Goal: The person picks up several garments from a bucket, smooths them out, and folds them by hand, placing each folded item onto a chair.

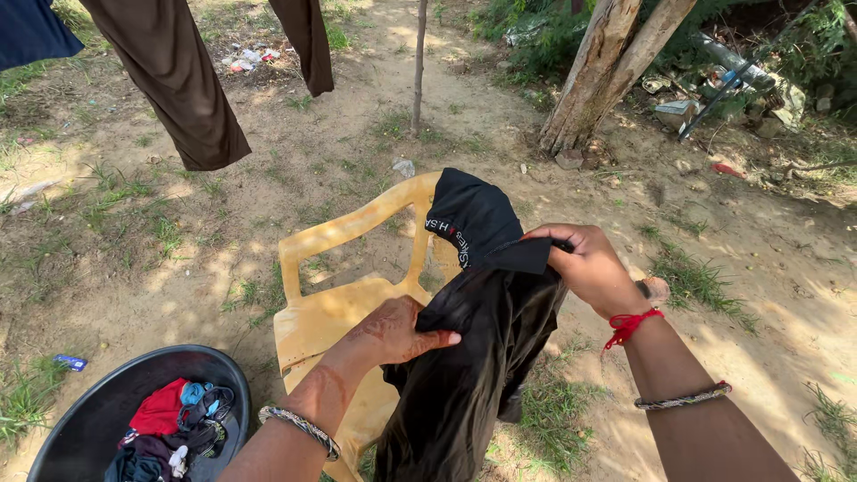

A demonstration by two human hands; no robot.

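Observation:
I hold a wet-looking black garment (473, 357) with both hands above a yellow plastic chair (326, 312). My left hand (397, 330) pinches a lower fold of the cloth. My right hand (589, 268) grips its upper edge near the waistband; a red thread and a bangle sit on that wrist. The top of the garment (473, 214) drapes over the chair's backrest, and the rest hangs down past the seat.
A black tub (98, 411) with several coloured clothes stands at the lower left. Brown trousers (178, 80) hang from above at the upper left. A thin pole (419, 62) and leaning tree trunks (598, 71) stand behind on sandy ground.

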